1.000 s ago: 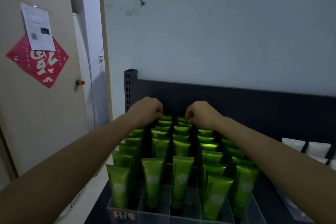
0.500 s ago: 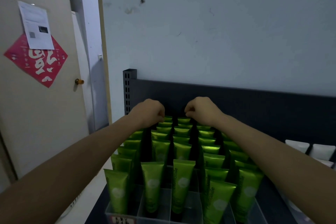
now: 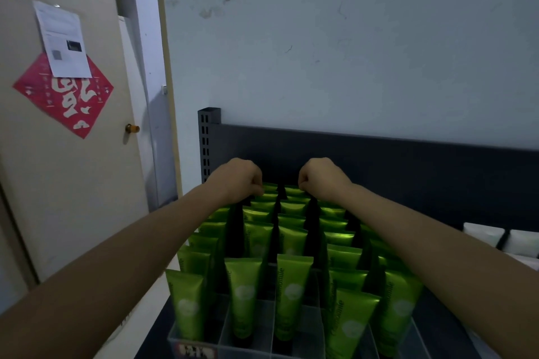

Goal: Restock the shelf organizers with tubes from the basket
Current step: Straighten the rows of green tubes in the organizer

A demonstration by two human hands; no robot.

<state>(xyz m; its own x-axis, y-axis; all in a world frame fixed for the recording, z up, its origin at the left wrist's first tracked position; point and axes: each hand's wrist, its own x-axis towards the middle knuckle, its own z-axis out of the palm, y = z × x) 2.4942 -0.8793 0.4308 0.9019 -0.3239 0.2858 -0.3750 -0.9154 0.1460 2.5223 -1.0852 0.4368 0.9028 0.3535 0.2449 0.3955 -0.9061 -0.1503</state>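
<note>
On the far left, a beige door carries a red diamond-shaped paper decoration (image 3: 62,96) with a white printed notice (image 3: 62,38) taped over its top corner, well apart from the work. Just right of it stands the black perforated metal shelf post (image 3: 208,140), which marks the shelf's left end.

Beside that post the left hand (image 3: 239,179) reaches to the back row, knuckles up and fingers curled under against the tube tops. Whether they pinch a crimped end or only press on it is hidden.

Between the forearms, glossy green plastic tubes (image 3: 293,294) stand cap-down in the lanes of a clear plastic divided organizer (image 3: 221,341), so their labels face the front. The lanes look nearly full.

The right hand (image 3: 320,176) mirrors the left, fingers curled at the rear tubes, grip equally unclear. Judging by the paired reach, both hands are seating or squaring the rearmost tubes.

At the far right, white tubes (image 3: 484,234) fill a neighbouring section. The basket is not in view.
</note>
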